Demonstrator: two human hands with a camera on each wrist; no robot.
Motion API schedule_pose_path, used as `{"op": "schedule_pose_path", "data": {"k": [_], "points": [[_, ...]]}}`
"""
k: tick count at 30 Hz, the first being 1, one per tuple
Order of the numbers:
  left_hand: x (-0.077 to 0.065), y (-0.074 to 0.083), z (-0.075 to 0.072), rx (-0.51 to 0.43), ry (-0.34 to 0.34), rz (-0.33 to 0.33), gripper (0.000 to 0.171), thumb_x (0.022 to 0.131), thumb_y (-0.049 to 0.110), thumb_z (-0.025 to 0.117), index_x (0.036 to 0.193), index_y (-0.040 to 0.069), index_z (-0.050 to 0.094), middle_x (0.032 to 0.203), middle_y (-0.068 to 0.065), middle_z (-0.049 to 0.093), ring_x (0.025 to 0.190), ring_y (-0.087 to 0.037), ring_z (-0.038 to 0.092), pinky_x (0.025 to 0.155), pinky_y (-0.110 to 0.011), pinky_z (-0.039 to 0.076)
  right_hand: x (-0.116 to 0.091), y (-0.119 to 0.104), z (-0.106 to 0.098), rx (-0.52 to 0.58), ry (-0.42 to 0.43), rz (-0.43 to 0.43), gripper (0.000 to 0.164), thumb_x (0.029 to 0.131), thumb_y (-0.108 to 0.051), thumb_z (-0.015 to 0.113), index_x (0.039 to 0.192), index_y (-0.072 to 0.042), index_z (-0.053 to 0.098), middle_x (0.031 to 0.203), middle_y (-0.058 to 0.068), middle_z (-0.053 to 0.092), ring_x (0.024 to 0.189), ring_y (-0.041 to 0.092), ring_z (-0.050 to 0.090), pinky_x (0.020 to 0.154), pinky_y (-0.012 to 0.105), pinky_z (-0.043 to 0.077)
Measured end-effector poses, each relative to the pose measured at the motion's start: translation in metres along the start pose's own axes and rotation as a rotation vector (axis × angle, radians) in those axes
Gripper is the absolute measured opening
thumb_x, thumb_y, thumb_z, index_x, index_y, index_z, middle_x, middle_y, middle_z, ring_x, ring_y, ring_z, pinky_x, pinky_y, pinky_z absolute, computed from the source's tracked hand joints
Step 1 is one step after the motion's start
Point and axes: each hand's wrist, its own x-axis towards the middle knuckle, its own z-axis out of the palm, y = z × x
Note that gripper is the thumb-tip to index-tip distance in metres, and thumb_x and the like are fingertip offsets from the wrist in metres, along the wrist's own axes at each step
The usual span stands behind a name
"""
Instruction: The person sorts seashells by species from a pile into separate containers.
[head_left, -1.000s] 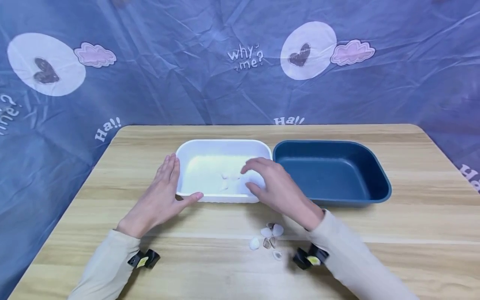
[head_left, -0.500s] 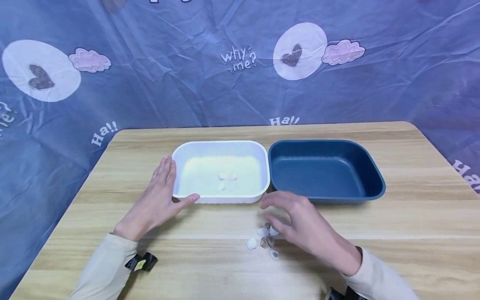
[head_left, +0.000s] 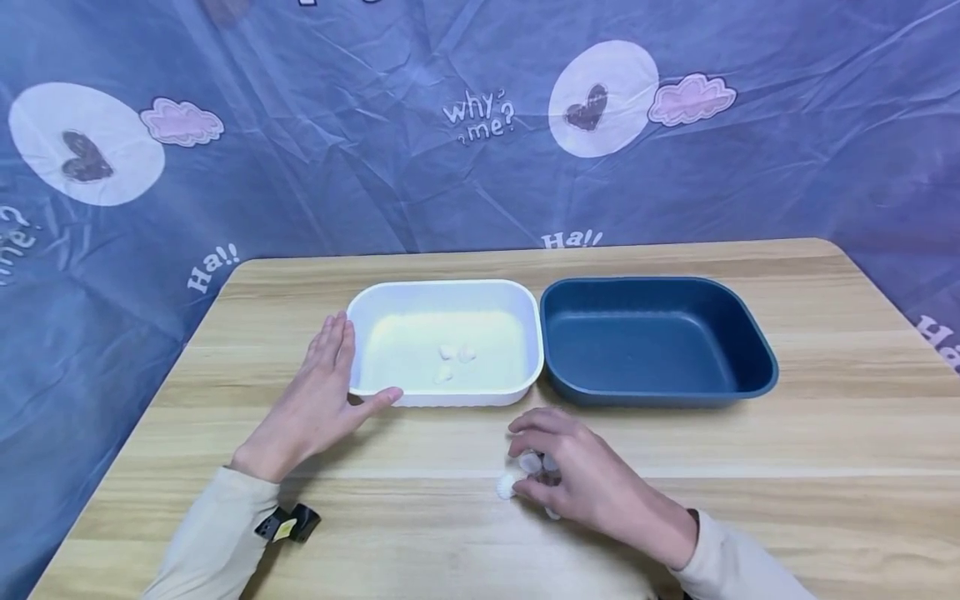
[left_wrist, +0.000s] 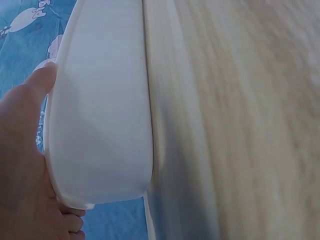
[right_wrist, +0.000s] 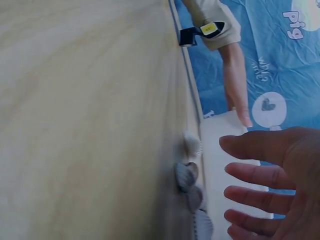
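Note:
My left hand [head_left: 313,407] rests against the left end of a white plastic basin [head_left: 465,398], thumb on its front rim and fingers straight along the side. Several pale seashells [head_left: 467,354] lie on the basin's floor. Above a small group of seashells [head_left: 506,486] on the table hovers my right hand [head_left: 588,477], partly covering them. In the right wrist view, its thumb and fingers are spread beside the ridged shells [right_wrist: 185,177], with a gap between and nothing held.
A dark blue basin [head_left: 660,398] stands right of the white one, close against it. Both sit on a wooden table [head_left: 360,533]. A blue printed cloth [head_left: 375,167] hangs behind the table's far edge.
My right hand has left the white basin and come down toward the front, over the seashells on the table. My left hand stays at the basin's end.

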Motion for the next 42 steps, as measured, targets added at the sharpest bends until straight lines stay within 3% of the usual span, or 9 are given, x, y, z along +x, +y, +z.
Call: {"op": "schedule_pose_path", "data": {"k": [11, 19, 42], "points": [[0.003, 0.001, 0.002, 0.017, 0.012, 0.002, 0.111, 0.087, 0.073, 0.045, 0.150, -0.008, 0.001, 0.159, -0.022, -0.005, 0.147, -0.033, -0.007, 0.119, -0.047, 0.005, -0.003, 0.005, 0.012, -0.019, -0.082, 0.007, 0.026, 0.072, -0.021, 0.085, 0.091, -0.012, 0.071, 0.119, 0.006, 0.063, 0.113, 0.021, 0.058, 0.091, 0.035, 0.052], [0.001, 0.000, 0.002, 0.003, 0.013, -0.006, 0.112, 0.086, 0.074, 0.045, 0.151, -0.006, 0.000, 0.159, -0.019, -0.009, 0.147, -0.030, -0.009, 0.120, -0.045, 0.003, -0.007, 0.004, 0.019, -0.014, -0.059, 0.001, 0.023, 0.073, -0.017, 0.084, 0.092, -0.015, 0.070, 0.124, 0.007, 0.060, 0.114, 0.020, 0.058, 0.085, 0.034, 0.053], [-0.001, 0.001, 0.004, 0.003, 0.012, -0.009, 0.112, 0.086, 0.073, 0.045, 0.151, -0.005, -0.002, 0.159, -0.018, -0.010, 0.147, -0.031, -0.009, 0.120, -0.046, 0.004, -0.007, 0.012, 0.023, -0.044, -0.025, -0.124, 0.026, 0.072, -0.026, 0.084, 0.084, -0.016, 0.064, 0.121, 0.006, 0.061, 0.114, 0.020, 0.057, 0.091, 0.035, 0.051]]}}
